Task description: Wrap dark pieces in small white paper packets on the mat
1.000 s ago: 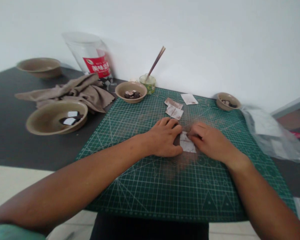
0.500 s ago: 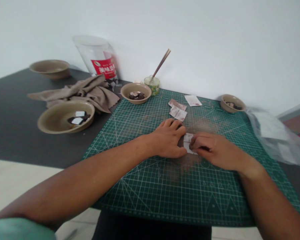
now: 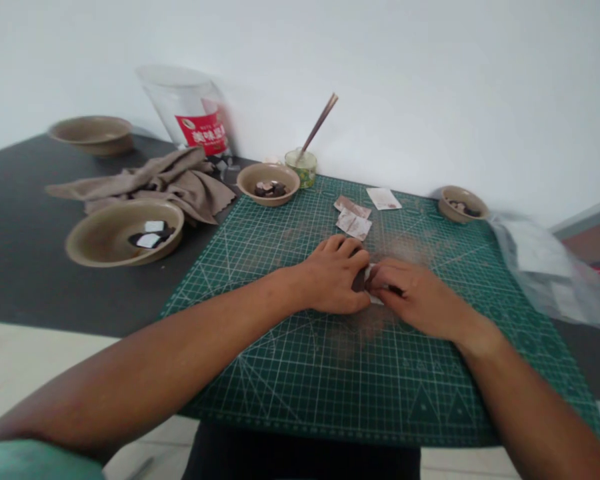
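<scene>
Resting near half past nine from the middle of the green mat [image 3: 325,387], a wide bowl [image 3: 103,243] is holding dark and white pieces; at ten-thirty a small bowl [image 3: 245,180] is holding dark bits. At the centre, the left hand [image 3: 330,279] is lying palm down, thumb and fingers wide apart. Papers [image 3: 354,225] are lying near twelve. Between the hands, a white piece [image 3: 375,301] is showing only partly beneath the right hand [image 3: 417,297], whose fingers are bunching over it, their grip unclear. A plastic bag [image 3: 540,267] is sitting near three.
</scene>
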The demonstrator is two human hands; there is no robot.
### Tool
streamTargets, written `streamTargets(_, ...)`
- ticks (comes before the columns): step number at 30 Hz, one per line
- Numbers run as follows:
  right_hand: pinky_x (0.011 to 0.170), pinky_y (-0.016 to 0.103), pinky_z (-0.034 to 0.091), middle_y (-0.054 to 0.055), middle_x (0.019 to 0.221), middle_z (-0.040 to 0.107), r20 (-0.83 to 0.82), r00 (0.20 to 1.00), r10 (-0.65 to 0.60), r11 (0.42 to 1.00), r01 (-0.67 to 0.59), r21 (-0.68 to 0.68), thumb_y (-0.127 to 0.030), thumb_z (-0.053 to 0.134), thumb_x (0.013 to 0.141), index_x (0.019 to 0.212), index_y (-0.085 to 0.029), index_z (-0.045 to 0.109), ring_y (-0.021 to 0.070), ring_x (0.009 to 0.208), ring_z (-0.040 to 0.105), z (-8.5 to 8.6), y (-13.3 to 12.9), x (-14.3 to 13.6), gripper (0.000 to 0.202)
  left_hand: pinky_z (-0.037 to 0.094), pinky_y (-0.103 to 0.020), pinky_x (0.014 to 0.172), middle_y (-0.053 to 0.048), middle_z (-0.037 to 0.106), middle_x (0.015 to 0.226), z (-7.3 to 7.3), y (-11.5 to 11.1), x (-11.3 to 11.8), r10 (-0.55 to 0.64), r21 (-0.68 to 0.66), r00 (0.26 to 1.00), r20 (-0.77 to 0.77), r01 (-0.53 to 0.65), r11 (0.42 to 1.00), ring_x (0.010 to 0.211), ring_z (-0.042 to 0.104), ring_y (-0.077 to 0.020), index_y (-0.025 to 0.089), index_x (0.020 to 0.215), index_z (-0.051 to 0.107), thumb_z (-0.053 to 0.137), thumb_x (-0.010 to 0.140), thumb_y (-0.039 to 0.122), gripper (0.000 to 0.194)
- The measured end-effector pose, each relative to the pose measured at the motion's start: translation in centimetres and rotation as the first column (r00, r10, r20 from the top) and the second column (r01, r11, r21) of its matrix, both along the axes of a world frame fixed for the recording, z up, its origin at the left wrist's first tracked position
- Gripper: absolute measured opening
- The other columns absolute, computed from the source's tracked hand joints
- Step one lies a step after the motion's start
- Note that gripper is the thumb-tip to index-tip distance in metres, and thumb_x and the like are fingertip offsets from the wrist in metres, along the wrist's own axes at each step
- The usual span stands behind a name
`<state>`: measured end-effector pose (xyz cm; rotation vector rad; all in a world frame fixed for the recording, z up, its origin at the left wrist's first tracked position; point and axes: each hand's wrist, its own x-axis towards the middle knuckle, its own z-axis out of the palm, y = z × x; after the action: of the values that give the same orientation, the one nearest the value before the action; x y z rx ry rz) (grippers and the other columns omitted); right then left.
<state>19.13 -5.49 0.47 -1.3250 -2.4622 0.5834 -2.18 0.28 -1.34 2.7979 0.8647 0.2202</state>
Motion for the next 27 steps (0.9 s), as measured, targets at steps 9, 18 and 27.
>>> streamTargets(9, 0.076, 0.032, 0.046, 0.003, 0.093, 0.067, 0.006, 1.000, 0.021, 1.000, -0.021, -0.018, -0.014, 0.055, 0.093, 0.089, -0.022, 0.065, 0.0184, 0.086, 0.062, -0.07, 0.19, 0.34, 0.013, 0.033, -0.053, 0.112, -0.012, 0.046, 0.140, 0.27, -0.03, -0.03, -0.009, -0.028, 1.000, -0.016, 0.008, 1.000, 0.132, 0.038, -0.0354, 0.019, 0.117, 0.051, 0.054, 0.086, 0.052, 0.046)
streamTargets(18, 0.073, 0.031, 0.045, 0.002, 0.089, 0.065, 0.043, 0.999, 0.025, 0.998, -0.023, -0.051, -0.013, 0.056, 0.092, 0.085, -0.022, 0.064, 0.0176, 0.082, 0.060, 0.42, -0.11, 0.50, 0.014, 0.033, -0.052, 0.112, -0.012, 0.045, 0.141, 0.12, -0.01, -0.14, -0.017, -0.011, 1.000, -0.023, 0.016, 1.000, 0.132, 0.038, -0.0352, 0.020, 0.120, 0.051, 0.053, 0.086, 0.055, 0.049)
streamTargets(27, 0.072, 0.032, 0.044, 0.002, 0.087, 0.062, 0.124, 0.990, -0.064, 0.998, 0.065, -0.002, -0.014, 0.056, 0.092, 0.083, -0.021, 0.062, 0.0183, 0.080, 0.058, 0.50, 0.05, 0.80, 0.013, 0.032, -0.053, 0.113, -0.012, 0.046, 0.141, 0.28, -0.04, -0.10, -0.018, -0.007, 0.999, -0.029, 0.018, 1.000, 0.133, 0.037, -0.0354, 0.019, 0.121, 0.051, 0.053, 0.087, 0.054, 0.048)
